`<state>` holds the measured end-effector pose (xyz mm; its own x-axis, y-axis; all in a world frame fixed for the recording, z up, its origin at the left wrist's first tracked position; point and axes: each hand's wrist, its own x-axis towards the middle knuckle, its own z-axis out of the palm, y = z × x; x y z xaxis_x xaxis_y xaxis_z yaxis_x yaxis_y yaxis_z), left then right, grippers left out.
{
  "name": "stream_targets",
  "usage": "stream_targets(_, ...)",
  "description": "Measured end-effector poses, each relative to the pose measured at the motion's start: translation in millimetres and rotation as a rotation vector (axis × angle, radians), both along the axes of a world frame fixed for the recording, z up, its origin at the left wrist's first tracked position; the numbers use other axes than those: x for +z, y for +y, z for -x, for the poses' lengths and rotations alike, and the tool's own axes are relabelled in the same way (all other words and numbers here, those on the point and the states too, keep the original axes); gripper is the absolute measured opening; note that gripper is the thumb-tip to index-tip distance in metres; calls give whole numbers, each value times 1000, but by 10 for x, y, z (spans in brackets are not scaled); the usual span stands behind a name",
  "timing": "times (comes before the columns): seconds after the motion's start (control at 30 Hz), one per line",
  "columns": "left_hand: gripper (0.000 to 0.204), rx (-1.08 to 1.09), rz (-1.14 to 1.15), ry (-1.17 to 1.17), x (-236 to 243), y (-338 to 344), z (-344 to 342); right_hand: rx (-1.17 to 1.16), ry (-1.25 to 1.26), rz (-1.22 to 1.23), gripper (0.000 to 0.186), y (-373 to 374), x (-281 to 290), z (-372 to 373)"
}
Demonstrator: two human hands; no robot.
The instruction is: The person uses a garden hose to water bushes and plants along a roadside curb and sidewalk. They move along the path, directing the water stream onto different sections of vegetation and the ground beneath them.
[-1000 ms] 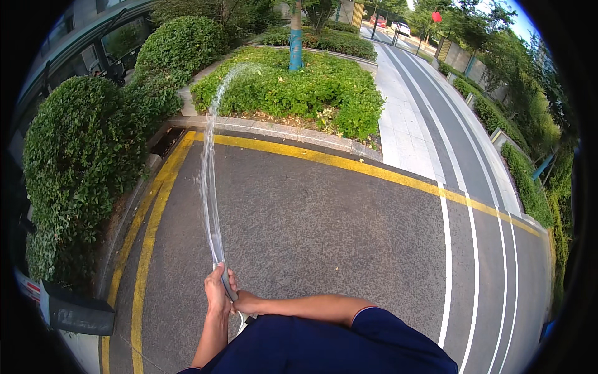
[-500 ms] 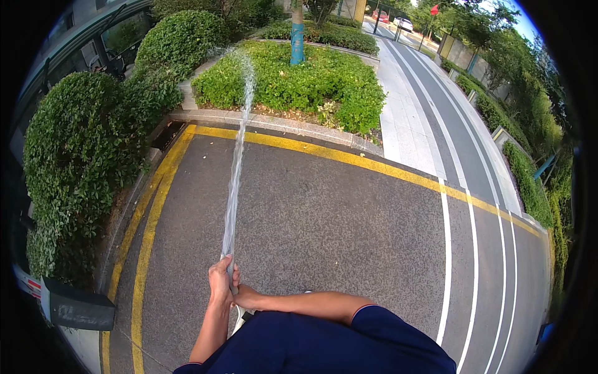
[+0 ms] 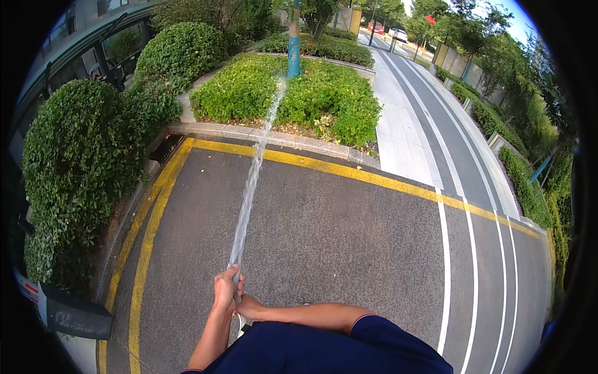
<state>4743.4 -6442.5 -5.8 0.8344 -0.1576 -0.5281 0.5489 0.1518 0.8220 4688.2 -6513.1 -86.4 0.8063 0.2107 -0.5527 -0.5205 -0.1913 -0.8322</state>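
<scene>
Legible text: none from where I stand, red markings point(image 3: 28, 288) on the pale panel point(image 3: 42, 304) at eight o'clock being too small to read.

The person wears a dark navy shirt point(image 3: 324, 350), plain across the visible fabric. The right sleeve point(image 3: 393, 336) is short, its hem finished with narrow reddish and pale trim point(image 3: 362, 318). Both forearms, the left hand point(image 3: 225, 289) and the right hand point(image 3: 250, 307) are bare.

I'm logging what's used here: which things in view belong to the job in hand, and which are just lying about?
In use:
- grey hose
- left hand, around it
- right hand, at its lower end
- water jet
- leafy bed, where the jet points

Just there:
- rounded bushes
- yellow line
- white car
</scene>
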Motion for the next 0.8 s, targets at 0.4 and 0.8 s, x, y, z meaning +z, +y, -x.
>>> stream_targets(0.4,30,-68,-11,-65,-79,32,-9,-29,-190,-46,26,150,-570,-392)
stream_targets(0.8,31,-72,131,-8,-150,49,-121,-47,-186,-79,25,105,-634,-205)
